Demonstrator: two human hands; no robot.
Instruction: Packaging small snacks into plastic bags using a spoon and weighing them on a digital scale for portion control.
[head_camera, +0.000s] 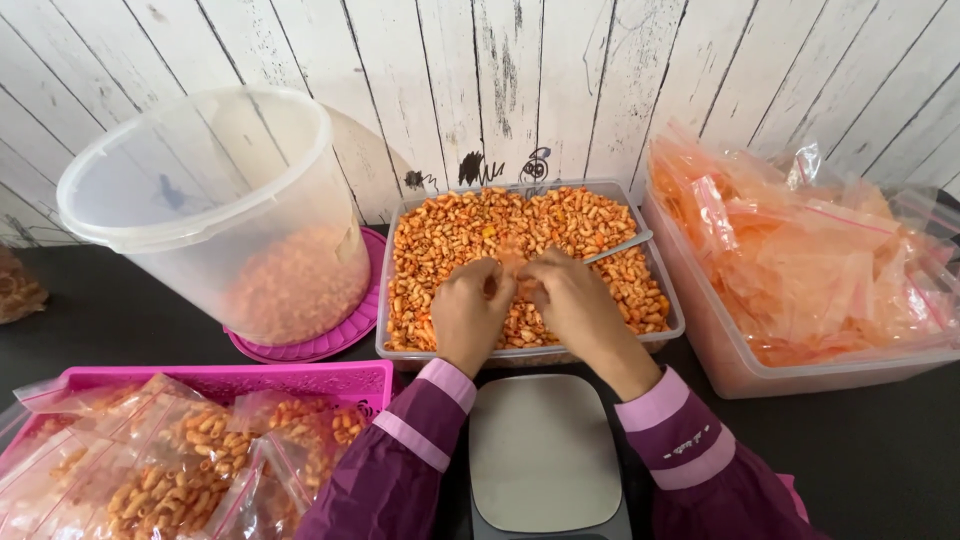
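Whitewashed planks back a dark table (880, 460), and at its middle sits a clear tub (400, 345) heaped with orange snack curls (450, 240). Both hands meet over the near half of that heap. The left hand (470, 315) is curled, its fingertips drawn together around a small clear bag (513, 262) at its top edge; the right hand (572, 305) mirrors it, fingers bunched against the same bag from the 3 o'clock side. How firmly either pinches it I cannot tell, since the knuckles hide the tips. Purple sleeves with pink cuffs run back toward 6 o'clock.

A scoop handle (620, 246) pokes out of the curls at 2 o'clock of the hands. Directly at 6 o'clock lies a grey scale (540, 455), its plate bare. At 3 o'clock a second tub (720, 360) holds a loose pile of flat orange-tinted bags (810, 270). At 9 o'clock a big translucent bucket (200, 190), partly filled with curls, leans on a pink lid (335, 340). At 8 o'clock a pink tray (300, 380) carries filled packets (180, 470).
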